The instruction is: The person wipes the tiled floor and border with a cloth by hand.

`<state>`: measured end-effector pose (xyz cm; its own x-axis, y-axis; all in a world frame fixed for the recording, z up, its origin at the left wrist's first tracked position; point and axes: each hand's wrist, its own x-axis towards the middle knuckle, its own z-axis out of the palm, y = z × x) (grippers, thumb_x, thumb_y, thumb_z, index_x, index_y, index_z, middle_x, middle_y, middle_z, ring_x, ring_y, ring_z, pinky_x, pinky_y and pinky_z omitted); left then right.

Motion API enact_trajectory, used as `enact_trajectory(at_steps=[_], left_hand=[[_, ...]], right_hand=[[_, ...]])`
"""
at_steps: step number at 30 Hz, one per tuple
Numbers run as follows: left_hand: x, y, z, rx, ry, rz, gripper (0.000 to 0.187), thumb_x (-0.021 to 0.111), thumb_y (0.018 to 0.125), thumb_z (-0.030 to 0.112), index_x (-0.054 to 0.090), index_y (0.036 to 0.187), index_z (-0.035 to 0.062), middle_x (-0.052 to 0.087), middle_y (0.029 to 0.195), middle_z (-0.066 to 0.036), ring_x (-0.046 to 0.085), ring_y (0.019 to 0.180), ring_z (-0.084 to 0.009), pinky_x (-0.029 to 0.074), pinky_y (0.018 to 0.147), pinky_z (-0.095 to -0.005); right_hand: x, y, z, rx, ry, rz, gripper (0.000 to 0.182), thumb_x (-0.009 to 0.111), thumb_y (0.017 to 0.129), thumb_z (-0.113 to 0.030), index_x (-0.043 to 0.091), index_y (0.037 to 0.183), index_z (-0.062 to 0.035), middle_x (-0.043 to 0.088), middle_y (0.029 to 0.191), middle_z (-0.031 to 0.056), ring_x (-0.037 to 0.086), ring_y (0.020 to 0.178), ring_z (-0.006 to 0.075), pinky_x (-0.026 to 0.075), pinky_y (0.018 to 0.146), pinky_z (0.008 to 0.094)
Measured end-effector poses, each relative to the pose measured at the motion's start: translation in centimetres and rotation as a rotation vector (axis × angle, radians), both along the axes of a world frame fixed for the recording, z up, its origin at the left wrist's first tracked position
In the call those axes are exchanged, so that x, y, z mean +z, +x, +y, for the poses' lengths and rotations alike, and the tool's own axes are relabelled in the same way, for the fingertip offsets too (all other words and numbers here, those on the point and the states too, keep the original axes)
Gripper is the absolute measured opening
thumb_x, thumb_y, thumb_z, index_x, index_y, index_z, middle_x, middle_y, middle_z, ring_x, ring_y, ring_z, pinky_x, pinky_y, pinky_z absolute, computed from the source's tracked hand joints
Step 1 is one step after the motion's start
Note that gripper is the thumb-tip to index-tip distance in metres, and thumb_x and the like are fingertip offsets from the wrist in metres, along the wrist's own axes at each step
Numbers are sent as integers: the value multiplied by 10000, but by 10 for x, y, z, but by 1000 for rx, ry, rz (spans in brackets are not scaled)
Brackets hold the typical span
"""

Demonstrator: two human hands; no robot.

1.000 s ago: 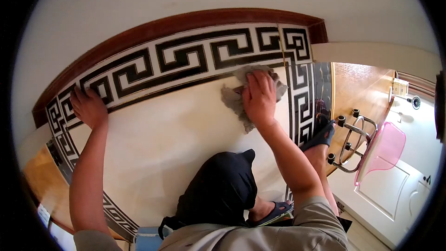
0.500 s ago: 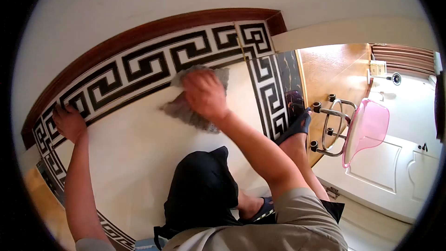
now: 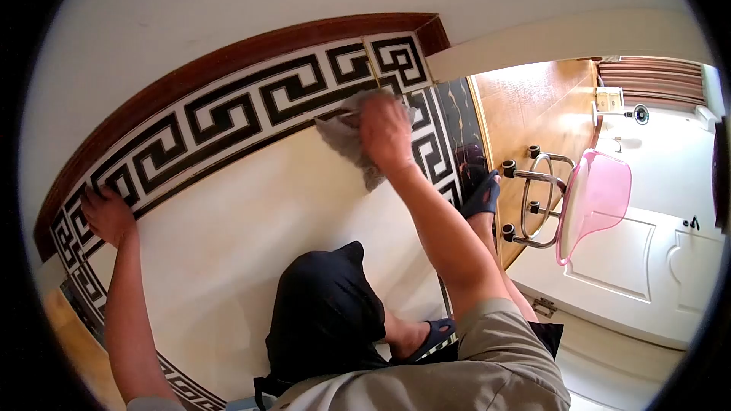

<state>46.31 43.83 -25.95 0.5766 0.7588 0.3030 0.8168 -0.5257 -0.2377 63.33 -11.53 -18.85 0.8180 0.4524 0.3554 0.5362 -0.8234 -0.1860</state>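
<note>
A grey cloth (image 3: 340,137) is bunched under my right hand (image 3: 386,131), pressed to the pale floor tile (image 3: 251,198) near the inner corner of the black-and-white key-pattern border (image 3: 228,118). The hand is blurred a little, and its fingers are curled over the cloth. My left hand (image 3: 109,215) rests on the patterned border at the far left, its fingers spread against the tile near the dark red-brown baseboard. Nothing is held in it.
A red-brown baseboard (image 3: 251,42) runs along the wall. To the right, beyond a dark stone strip (image 3: 461,114), a pink chair (image 3: 598,198) with metal legs stands on wood flooring near a white door (image 3: 617,266). My knee and slippered feet (image 3: 430,339) are close below.
My right hand has slid the grey cloth to the right and slightly up toward the border's corner. My left hand stays braced on the border. The view has shifted slightly.
</note>
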Motion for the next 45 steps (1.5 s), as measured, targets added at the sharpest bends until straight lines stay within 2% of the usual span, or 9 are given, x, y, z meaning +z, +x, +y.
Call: enact_trajectory(at_steps=[3, 6, 10, 13, 24, 26, 31, 37, 45], left_hand=[[-6, -7, 5, -23, 30, -18, 547, 288, 1014, 487, 409, 1459, 192, 377, 1505, -71, 354, 1390, -251, 284, 1127, -477], [-5, -4, 4, -18, 22, 2, 539, 301, 1017, 480, 413, 1455, 187, 384, 1499, -70, 364, 1383, -247, 300, 1120, -462], [-2, -5, 2, -16, 55, 47, 527, 313, 1020, 465, 420, 1450, 179, 391, 1492, -74, 375, 1375, -247, 312, 1114, -444], [1, -1, 0, 3, 42, 29, 524, 310, 1021, 458, 426, 1447, 175, 396, 1489, -75, 381, 1371, -250, 314, 1111, -444], [3, -3, -1, -13, -5, -11, 540, 280, 1011, 450, 427, 1448, 169, 381, 1505, -67, 382, 1373, -248, 312, 1109, -458], [7, 2, -2, 30, -44, 20, 538, 276, 1012, 446, 426, 1450, 170, 380, 1507, -65, 381, 1375, -248, 312, 1110, -458], [5, 1, 1, 36, -30, 52, 533, 272, 1014, 441, 424, 1452, 177, 378, 1508, -67, 380, 1375, -248, 311, 1111, -463], [-1, -4, 8, -9, -25, 22, 537, 271, 1014, 451, 420, 1454, 181, 380, 1507, -73, 368, 1383, -253, 296, 1117, -489], [1, -3, 6, -37, -40, -54, 542, 277, 1011, 445, 428, 1446, 158, 387, 1495, -93, 372, 1377, -277, 303, 1111, -509]], right_hand=[[2, 0, 2, -155, -49, -8, 268, 590, 814, -119, 612, 1070, -40, 579, 1149, 139, 535, 1098, 335, 420, 978, 455], [4, -4, 1, 7, -26, -41, 273, 584, 797, -100, 606, 1064, -51, 582, 1149, 129, 528, 1104, 343, 420, 970, 461], [8, 10, -13, -128, -60, 14, 281, 599, 768, -83, 614, 1047, -59, 584, 1152, 121, 528, 1092, 348, 432, 927, 456], [4, -5, 3, -16, 31, -61, 261, 585, 778, -78, 604, 1037, -56, 580, 1143, 132, 523, 1082, 357, 432, 890, 455], [5, 8, -20, -134, 58, 62, 253, 578, 746, -29, 613, 996, -39, 568, 1199, 155, 514, 1120, 368, 406, 981, 466], [-4, -3, -3, -214, -18, -1, 256, 554, 763, -13, 626, 1007, -32, 577, 1226, 139, 526, 1131, 354, 419, 964, 483], [15, -47, 28, 54, 187, 100, 209, 598, 812, 8, 649, 1014, 1, 590, 1196, 178, 549, 1149, 372, 449, 971, 459], [-2, -21, -4, -201, 121, -20, 264, 540, 901, -80, 597, 1146, 1, 554, 1239, 185, 496, 1194, 385, 403, 1017, 476], [-4, -16, -2, -239, 90, -21, 284, 518, 905, -86, 574, 1172, -8, 539, 1255, 176, 474, 1193, 396, 383, 1016, 482]])
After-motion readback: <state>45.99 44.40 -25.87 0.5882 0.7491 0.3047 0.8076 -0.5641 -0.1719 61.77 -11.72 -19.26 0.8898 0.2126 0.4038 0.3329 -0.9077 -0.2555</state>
